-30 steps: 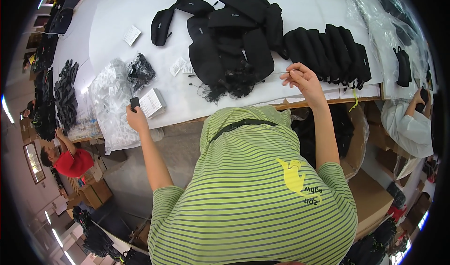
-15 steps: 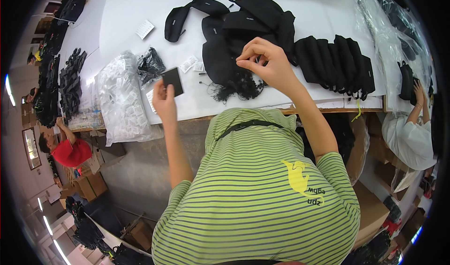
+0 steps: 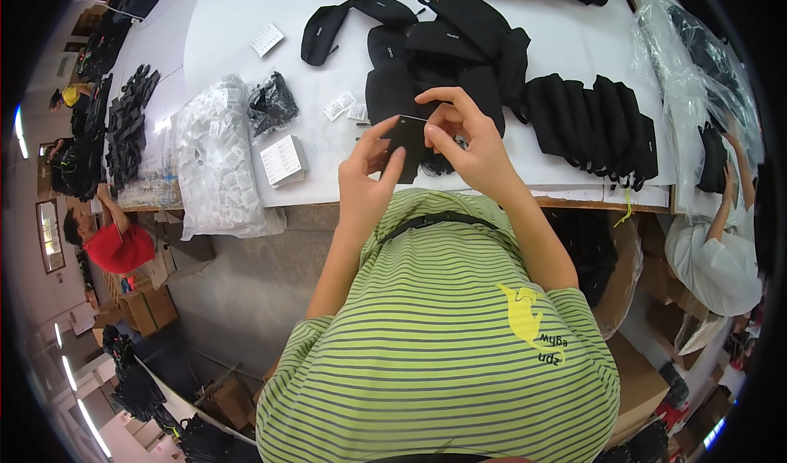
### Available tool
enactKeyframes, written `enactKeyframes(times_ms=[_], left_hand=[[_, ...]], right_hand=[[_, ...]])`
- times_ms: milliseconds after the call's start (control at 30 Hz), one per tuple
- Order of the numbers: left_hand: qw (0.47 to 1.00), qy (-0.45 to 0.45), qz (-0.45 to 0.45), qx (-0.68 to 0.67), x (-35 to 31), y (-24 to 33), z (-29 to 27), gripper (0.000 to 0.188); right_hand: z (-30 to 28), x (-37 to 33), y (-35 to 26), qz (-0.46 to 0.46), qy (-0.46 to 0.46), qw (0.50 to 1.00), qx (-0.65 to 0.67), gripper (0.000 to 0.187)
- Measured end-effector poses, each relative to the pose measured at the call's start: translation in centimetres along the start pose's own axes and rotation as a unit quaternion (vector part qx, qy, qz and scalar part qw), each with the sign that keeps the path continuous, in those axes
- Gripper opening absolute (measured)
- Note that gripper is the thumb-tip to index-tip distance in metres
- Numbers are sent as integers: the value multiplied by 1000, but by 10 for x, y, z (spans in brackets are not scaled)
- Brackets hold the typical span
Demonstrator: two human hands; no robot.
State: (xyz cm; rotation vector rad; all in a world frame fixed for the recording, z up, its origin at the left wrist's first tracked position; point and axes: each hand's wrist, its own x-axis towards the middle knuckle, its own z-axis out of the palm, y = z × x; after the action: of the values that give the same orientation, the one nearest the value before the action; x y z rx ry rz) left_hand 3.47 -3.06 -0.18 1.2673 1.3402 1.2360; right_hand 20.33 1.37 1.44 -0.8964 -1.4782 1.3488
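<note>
In front of my waist, at the table's near edge, my left hand (image 3: 369, 172) grips a flat black card (image 3: 408, 153) between thumb and fingers. My right hand (image 3: 475, 145) is closed in a pinch at the card's top edge; whatever its fingertips hold is too small to make out. Behind the hands lies a heap of black fabric bags (image 3: 447, 41). A tangle of thin black strings (image 3: 438, 165) shows partly below my right hand, the rest hidden by the card and hands.
To the left are a clear plastic bag of small white packets (image 3: 211, 164), a crumpled black plastic bundle (image 3: 272, 104) and a stack of white printed cards (image 3: 283, 161). A row of black pouches (image 3: 590, 127) lies right. Co-workers stand at far left, in red (image 3: 123, 246), and far right, in white (image 3: 709, 258).
My left hand has brought the black card rightward from beside the plastic bag to my right hand. The right hand has come slightly lower, and the white card stack is now uncovered.
</note>
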Motion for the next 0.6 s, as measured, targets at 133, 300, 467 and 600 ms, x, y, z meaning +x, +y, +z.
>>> enactKeyframes(times_ms=[133, 300, 467, 600], left_hand=[[994, -28, 29, 103, -5, 11, 9, 40], [970, -35, 84, 224, -9, 18, 14, 41], [967, -33, 101, 232, -10, 15, 13, 39], [989, -118, -84, -27, -9, 9, 5, 29]], right_hand=[[3, -7, -2, -3, 14, 998, -56, 33], [7, -10, -3, -1, 49, 994, -96, 30], [4, -11, 12, 82, 49, 995, -20, 20], [-15, -18, 28, 211, -27, 974, 74, 15]])
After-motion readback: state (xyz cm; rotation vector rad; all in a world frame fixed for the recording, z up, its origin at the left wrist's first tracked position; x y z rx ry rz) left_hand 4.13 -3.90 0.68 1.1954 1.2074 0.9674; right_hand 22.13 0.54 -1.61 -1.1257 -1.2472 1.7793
